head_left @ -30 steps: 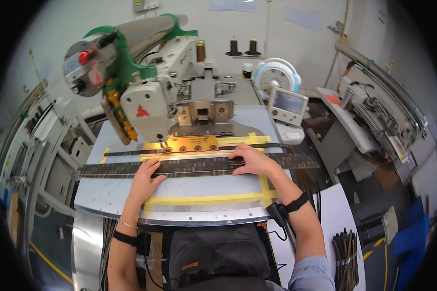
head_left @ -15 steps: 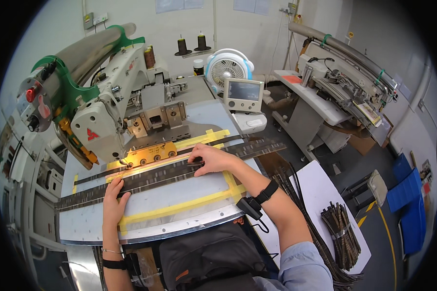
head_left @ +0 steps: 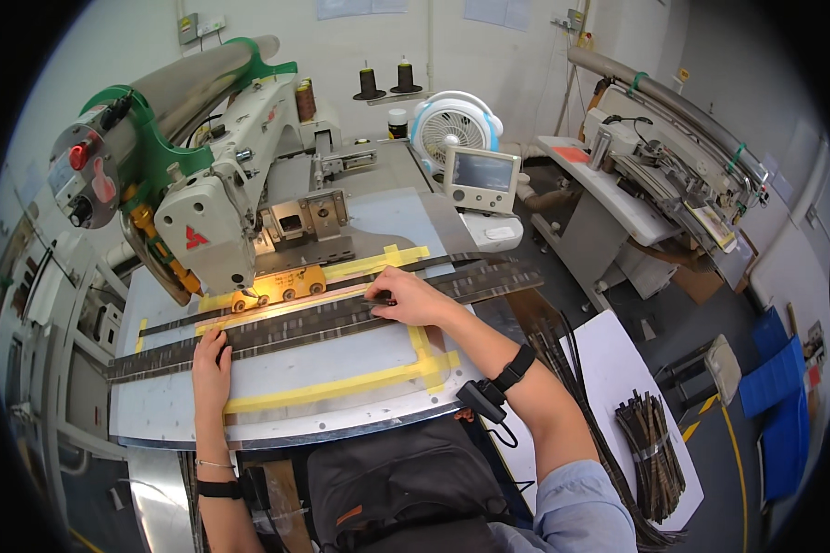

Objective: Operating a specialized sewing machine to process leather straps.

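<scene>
A long dark strip with pale marks along it lies slantwise across the machine's light work plate. My left hand rests at the strip's near edge, left of its middle, with its fingers stretched forward onto it. Farther right, my right hand is over the strip, thumb and fingers curled together. Whatever lies between them is hidden. A thinner dark strip runs behind, toward the brass-coloured clamp bar. Above the bar's left end stands the white sewing machine head.
Yellow tape marks the plate. A control screen and a white fan stand behind to the right. Bundled dark strips lie on a white board at right. Another machine table stands beyond.
The view has shifted, so the machine appears farther right. The long strip is a little nearer the clamp bar. Both hands have moved with it, and my left thumb is closer to its fingers.
</scene>
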`<act>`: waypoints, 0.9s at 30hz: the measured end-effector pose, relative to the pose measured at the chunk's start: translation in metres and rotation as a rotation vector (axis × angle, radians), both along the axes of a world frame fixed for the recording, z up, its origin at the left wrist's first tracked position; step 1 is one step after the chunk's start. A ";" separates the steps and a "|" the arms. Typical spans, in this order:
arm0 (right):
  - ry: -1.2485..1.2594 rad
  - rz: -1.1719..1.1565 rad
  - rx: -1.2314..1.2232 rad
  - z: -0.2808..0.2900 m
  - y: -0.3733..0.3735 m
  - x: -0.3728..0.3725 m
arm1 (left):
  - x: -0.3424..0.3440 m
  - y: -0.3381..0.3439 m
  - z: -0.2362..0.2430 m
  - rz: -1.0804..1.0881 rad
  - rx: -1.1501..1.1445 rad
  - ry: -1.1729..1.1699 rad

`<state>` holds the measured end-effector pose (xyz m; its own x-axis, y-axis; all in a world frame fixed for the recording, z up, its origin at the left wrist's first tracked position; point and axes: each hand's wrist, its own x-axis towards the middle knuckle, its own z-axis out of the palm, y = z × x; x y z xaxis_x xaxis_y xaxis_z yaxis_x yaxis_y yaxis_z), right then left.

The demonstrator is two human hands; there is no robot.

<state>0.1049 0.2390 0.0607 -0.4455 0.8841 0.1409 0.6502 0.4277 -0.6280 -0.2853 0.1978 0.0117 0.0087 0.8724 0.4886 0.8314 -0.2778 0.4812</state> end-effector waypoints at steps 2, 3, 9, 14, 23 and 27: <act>0.065 -0.009 0.014 -0.002 0.002 -0.001 | -0.002 0.001 0.000 0.014 -0.005 -0.011; 0.070 0.006 0.030 -0.002 0.003 0.001 | -0.001 0.001 -0.001 0.010 0.007 0.008; 0.214 -0.067 -0.143 -0.004 0.009 0.008 | 0.000 0.001 -0.001 0.015 0.006 0.029; 0.323 -0.086 -0.299 -0.006 0.011 0.011 | 0.001 0.001 -0.002 0.017 0.056 0.066; 0.328 -0.084 -0.328 -0.006 0.012 0.014 | 0.002 -0.001 0.000 0.019 0.039 0.040; 0.277 -0.066 -0.306 -0.005 0.010 0.014 | 0.002 -0.001 0.000 0.014 0.045 0.031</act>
